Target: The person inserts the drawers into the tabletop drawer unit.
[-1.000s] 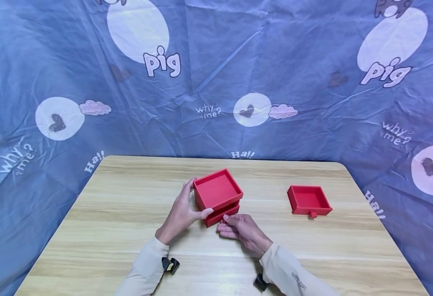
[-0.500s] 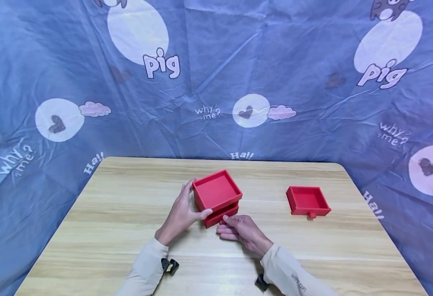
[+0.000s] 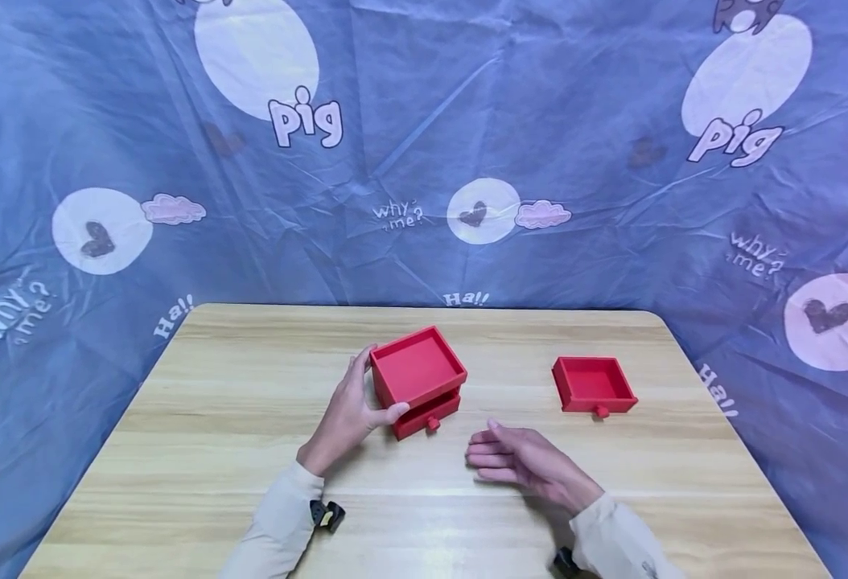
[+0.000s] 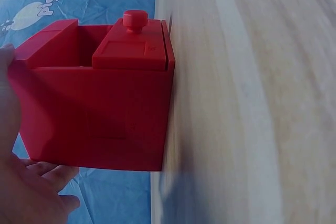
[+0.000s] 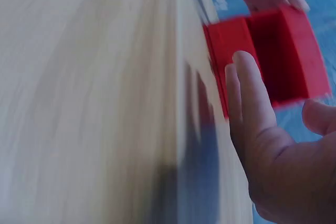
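A small red drawer cabinet (image 3: 418,368) with a recessed top stands at an angle on the table. My left hand (image 3: 347,414) grips it from the left, thumb at the front edge and fingers round the far side. In its lower slot sits a red drawer (image 4: 131,48) with a round knob (image 3: 434,424); the upper slot (image 5: 278,56) gapes. My right hand (image 3: 528,465) is held apart from the cabinet, to the right of the knob, with fingers extended and nothing in them. A second red drawer (image 3: 594,384), vacant inside, lies farther right with its knob facing me.
The wood-grain table (image 3: 199,450) ends at a blue printed cloth (image 3: 366,161) hanging behind and at both sides. Pale sleeves carry black wrist devices (image 3: 327,516).
My right hand has let go of the lower drawer's knob and drawn back to the right. The left hand keeps its grip on the cabinet. The view has shifted slightly.
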Action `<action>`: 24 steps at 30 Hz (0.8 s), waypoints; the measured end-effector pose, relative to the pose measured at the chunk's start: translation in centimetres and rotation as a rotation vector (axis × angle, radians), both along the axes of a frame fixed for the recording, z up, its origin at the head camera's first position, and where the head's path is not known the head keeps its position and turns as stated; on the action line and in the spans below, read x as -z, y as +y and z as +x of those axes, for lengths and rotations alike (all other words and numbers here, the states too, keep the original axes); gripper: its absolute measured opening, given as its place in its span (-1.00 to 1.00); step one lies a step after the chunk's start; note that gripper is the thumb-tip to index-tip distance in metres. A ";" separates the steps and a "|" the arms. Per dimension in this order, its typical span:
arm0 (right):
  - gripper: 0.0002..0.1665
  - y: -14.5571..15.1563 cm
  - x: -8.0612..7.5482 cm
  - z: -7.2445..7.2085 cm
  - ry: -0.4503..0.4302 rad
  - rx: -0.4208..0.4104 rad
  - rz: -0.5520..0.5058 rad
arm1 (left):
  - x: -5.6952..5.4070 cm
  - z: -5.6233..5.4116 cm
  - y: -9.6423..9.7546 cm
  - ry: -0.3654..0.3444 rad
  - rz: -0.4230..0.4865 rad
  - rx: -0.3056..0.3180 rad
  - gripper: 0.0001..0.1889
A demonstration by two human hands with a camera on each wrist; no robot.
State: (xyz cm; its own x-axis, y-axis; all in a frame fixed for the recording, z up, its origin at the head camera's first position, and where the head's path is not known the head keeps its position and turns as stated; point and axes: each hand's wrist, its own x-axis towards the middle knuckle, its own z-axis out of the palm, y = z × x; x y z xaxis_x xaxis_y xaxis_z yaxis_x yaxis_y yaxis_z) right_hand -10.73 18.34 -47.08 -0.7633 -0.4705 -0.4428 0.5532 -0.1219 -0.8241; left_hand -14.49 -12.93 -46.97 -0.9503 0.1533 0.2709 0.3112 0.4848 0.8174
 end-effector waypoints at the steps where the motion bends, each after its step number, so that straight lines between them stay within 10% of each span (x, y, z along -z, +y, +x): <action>1: -0.23 0.8 -0.1 0.0 0.000 0.002 -0.014 | 0.0 0.0 0.0 -0.002 0.003 0.000 0.08; 24: -0.35 16.0 0.7 -0.6 -0.112 0.060 -0.386 | 0.1 -0.2 -0.1 -0.016 0.008 0.014 0.12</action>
State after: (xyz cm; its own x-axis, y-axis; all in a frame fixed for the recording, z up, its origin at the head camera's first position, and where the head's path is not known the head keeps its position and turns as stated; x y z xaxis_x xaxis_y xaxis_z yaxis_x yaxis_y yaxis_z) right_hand -11.36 34.38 -47.77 -0.7515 -0.5744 -0.3245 0.6194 -0.4452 -0.6466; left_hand -14.72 -13.02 -47.07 -0.9525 0.1642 0.2566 0.3043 0.4743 0.8261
